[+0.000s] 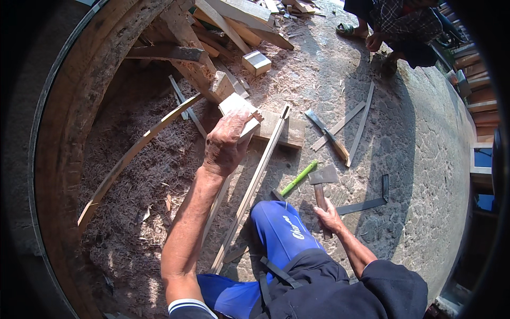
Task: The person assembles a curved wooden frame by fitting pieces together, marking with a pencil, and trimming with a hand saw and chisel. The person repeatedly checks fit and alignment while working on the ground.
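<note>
My left hand [227,141] is closed round a pale piece of wood [232,104] with a notched end. The wood is over one end of a wooden block [289,131] on the ground; whether they touch I cannot tell. Part of the wood is hidden behind my hand and forearm. My right hand [330,217] grips the wooden handle of a hatchet [323,175], its flat metal head pointing away from me, near my knee. Between my hands, a long grooved wooden strip [254,187] slants from the block down beside my leg.
A hammer with a green handle [299,177], a metal square [364,206] and a chisel-like tool [329,137] lie on the ground. Thin wooden strips [363,123] cross beyond them. Wood shavings [138,191] and a large timber [69,133] are at left. Another person [396,26] crouches at far right.
</note>
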`<state>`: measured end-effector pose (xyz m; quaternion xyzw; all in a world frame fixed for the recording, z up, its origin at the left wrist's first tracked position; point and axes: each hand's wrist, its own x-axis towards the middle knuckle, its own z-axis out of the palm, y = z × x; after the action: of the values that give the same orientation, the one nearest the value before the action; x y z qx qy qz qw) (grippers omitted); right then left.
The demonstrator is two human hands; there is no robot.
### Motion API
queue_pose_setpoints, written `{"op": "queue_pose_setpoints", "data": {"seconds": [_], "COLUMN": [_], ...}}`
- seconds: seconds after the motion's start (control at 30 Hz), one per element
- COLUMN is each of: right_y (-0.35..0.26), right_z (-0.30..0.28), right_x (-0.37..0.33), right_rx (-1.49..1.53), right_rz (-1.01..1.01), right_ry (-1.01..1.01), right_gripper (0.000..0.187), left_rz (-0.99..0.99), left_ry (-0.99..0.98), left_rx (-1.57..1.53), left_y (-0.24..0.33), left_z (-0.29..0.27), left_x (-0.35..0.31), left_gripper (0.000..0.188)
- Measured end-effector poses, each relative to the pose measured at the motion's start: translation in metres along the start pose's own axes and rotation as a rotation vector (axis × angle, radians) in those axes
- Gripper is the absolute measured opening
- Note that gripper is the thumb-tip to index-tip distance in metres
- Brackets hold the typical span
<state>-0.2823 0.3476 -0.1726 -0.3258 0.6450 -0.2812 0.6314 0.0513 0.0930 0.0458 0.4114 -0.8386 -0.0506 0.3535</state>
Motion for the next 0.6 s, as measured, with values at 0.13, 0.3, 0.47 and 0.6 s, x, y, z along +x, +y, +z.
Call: {"op": "queue_pose_setpoints", "data": {"seconds": [0.13,0.3,0.47,0.6], "right_y": [0.045,0.035,-0.091,-0.193], "right_z": [-0.029,-0.042,-0.011,0.023], "right_x": [-0.014,0.009,0.05,0.078], "right_rx": [-0.051,-1.061,-0.13,-0.349], "right_rz": [0.095,-0.033,-0.064,-0.439], "right_ry": [-0.004,0.081,0.091,-0.026], "right_gripper": [0.048,0.059,0.065,0.09], "left_rz": [0.088,0.207,0.323,0.37], "left_ry": [-0.114,-0.231,-0.219,-0.277], "left_rx": [0.119,0.142,0.181,0.167], "left_y": [0.034,0.068,0.098,0.115], "left_z": [0.032,0.072,0.101,0.115], "left_x": [-0.035,-0.066,-0.083,-0.097], "left_gripper": [0.042,0.04,0.033,0.024]}}
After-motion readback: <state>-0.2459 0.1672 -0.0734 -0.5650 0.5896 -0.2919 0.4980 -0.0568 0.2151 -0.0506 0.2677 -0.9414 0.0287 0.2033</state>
